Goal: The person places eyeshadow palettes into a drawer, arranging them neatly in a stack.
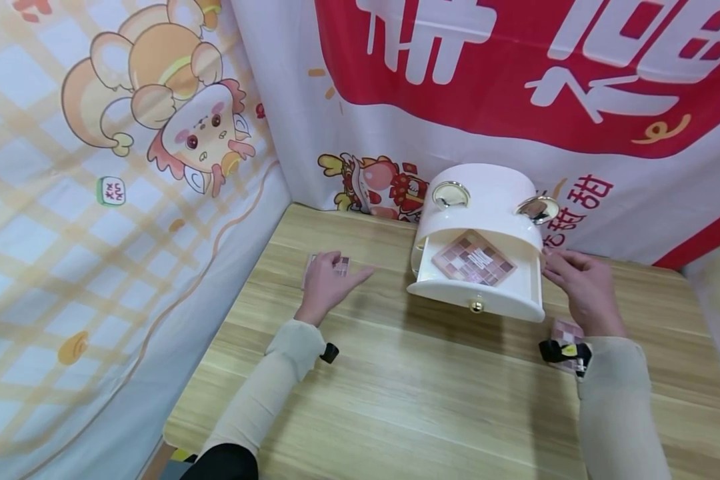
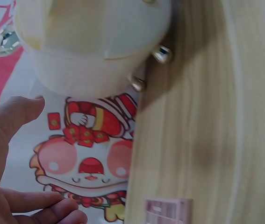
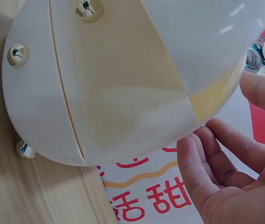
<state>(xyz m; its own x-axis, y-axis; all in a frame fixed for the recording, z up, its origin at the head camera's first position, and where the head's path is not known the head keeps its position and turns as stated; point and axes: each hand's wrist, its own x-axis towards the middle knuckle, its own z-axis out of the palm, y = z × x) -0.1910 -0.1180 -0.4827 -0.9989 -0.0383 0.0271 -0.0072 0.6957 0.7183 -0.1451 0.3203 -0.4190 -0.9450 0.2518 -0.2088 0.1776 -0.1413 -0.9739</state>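
Observation:
A white rounded storage box (image 1: 486,193) with gold knobs and small gold feet stands at the back of the table. Its drawer (image 1: 444,291) is pulled out, and an eyeshadow palette (image 1: 475,259) lies tilted inside. My right hand (image 1: 585,287) is at the box's right side, its fingertips (image 3: 188,144) right at the white wall and its thumb apart from the fingers. To the left, my left hand (image 1: 330,283) hovers with thumb and fingers spread, holding nothing. Beneath it a second palette (image 1: 342,265) lies on the table, partly hidden by the hand.
Another pink palette (image 1: 567,331) lies on the wooden table (image 1: 396,393) beneath my right wrist, partly covered. Two round gold-rimmed pieces (image 1: 451,195) stick out from the box's top. Printed cloth (image 1: 360,133) hangs behind and along the left side.

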